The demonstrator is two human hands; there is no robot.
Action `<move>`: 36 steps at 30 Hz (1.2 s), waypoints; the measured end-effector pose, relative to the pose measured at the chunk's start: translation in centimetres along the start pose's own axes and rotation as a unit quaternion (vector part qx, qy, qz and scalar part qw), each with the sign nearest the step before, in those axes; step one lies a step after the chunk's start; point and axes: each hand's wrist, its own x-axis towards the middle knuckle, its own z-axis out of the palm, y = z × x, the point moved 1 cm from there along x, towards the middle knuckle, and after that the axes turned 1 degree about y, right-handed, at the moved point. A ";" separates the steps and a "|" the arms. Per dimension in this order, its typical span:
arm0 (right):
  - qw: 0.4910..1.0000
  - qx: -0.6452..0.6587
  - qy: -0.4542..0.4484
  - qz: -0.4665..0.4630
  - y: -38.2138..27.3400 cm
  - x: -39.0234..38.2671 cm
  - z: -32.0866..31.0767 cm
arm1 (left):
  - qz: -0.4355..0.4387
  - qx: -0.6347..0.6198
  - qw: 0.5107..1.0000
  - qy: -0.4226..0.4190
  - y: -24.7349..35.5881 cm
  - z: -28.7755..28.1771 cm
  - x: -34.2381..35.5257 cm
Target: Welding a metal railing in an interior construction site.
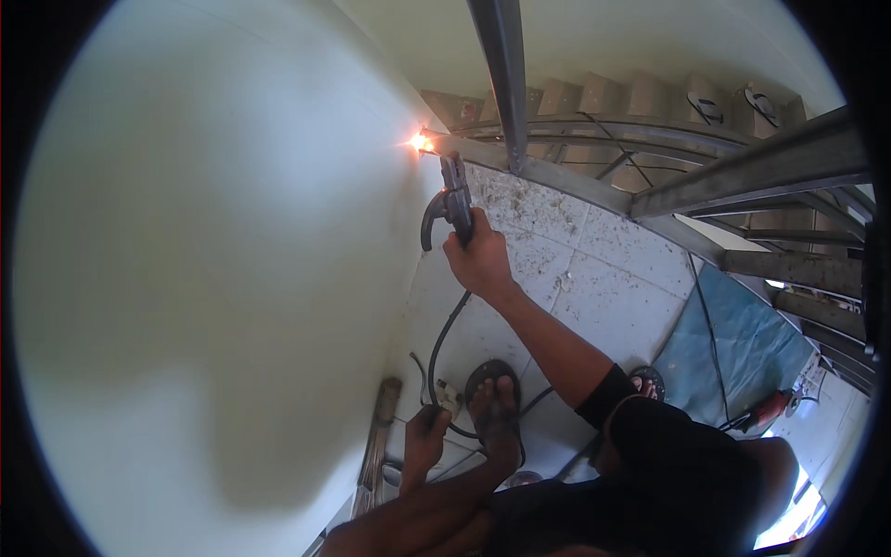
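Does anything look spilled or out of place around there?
Yes: loose brown debris is scattered over the white floor tiles beside the bare right hand and its black clamp-shaped tool, dirtying the pale surface. Also, two dark-strapped sandals lie unworn on the beige steps, an odd spot for footwear.

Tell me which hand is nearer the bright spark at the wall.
Right. The right hand grips the dark clamp just short of the spark; the left hand is farther back, by the sandaled foot.

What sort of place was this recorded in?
Probably a stair landing inside a building, in use as a work site: steps show beyond a metal railing, debris litters the tiled floor, and the right hand grips what looks like a welding holder near a bright glow.
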 end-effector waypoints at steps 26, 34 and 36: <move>0.999 0.004 -0.028 0.023 -1.2 1.0 1.1 | -0.003 -0.016 1.000 -0.001 -0.2 -0.2 0.1; 1.000 0.020 0.003 0.021 -1.5 0.7 0.6 | 0.014 -0.004 1.000 0.015 -0.5 -0.1 0.2; 1.000 0.014 0.013 0.015 -1.4 0.9 0.7 | 0.005 -0.034 0.999 0.004 -0.5 0.0 0.2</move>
